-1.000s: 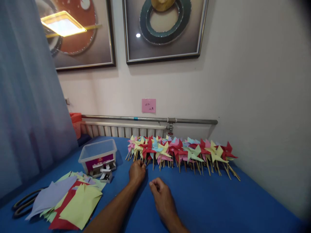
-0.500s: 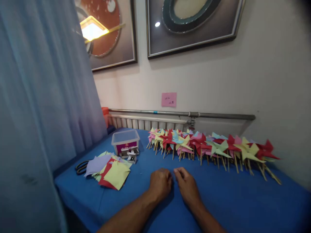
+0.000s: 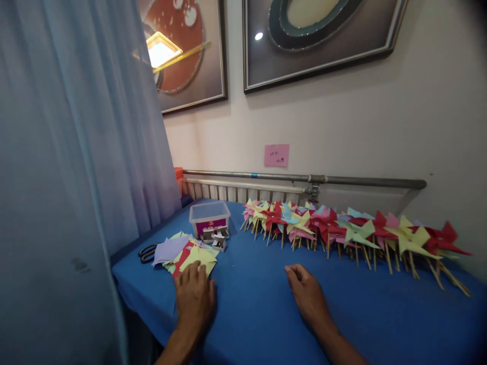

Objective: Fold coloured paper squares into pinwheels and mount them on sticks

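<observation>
On the blue-covered table lies a loose pile of colored paper squares, with a yellow paper square (image 3: 201,256) on top, a red one (image 3: 184,254) under it and a lilac one (image 3: 167,248) to the left. My left hand (image 3: 195,294) reaches over the pile's near edge, palm down with fingers stretched out, its fingertips at the yellow paper. My right hand (image 3: 306,291) rests on the tablecloth (image 3: 258,314) to the right, loosely curled, thumb near the forefinger, with nothing visible in it. Black-handled scissors (image 3: 147,252) lie partly under the papers.
Behind the papers stands a clear plastic tub (image 3: 209,218), with small open boxes (image 3: 216,237) in front. Many paper pinwheels (image 3: 357,230) on sticks lie along the back right. A curtain (image 3: 87,152) hangs at left; a pipe (image 3: 373,182) runs along the wall.
My left hand has moved left, away from my right hand, onto the paper pile, and its fingers have opened. My right hand stays curled on the table. The view has shifted slightly left.
</observation>
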`<state>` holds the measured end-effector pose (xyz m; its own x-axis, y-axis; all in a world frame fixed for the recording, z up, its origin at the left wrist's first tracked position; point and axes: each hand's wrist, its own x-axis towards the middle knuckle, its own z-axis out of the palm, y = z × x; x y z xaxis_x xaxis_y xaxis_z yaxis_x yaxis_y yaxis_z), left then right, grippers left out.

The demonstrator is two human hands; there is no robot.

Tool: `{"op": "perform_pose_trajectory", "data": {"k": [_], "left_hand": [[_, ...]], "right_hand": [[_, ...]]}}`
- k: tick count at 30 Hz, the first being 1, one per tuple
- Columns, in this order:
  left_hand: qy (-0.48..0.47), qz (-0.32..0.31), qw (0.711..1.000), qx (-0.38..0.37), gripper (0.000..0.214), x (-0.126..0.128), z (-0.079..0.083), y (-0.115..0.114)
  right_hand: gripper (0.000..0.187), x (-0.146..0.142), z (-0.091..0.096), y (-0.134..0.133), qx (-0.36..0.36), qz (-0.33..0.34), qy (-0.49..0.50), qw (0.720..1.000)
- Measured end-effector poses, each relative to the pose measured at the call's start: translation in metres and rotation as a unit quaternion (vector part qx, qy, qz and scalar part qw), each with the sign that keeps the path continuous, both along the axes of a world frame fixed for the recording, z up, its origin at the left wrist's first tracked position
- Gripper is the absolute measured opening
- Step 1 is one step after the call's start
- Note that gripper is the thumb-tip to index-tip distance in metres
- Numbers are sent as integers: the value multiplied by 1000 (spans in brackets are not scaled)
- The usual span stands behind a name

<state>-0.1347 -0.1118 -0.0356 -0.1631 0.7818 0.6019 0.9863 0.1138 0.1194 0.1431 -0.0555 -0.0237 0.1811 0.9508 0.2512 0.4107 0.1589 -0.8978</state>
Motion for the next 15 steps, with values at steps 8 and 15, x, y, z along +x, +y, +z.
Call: {"op": "perform_pose_trajectory", "data": {"k": [8,15], "left_hand": [[-17,55,996,-74,27,-23,-1,4],[-1,21,1000,-16,29,-22,-4,-1]], "right_hand": [[37,0,0,1,-12,9,6,1000],[35,0,1,-1,0,6,1,1000]]}}
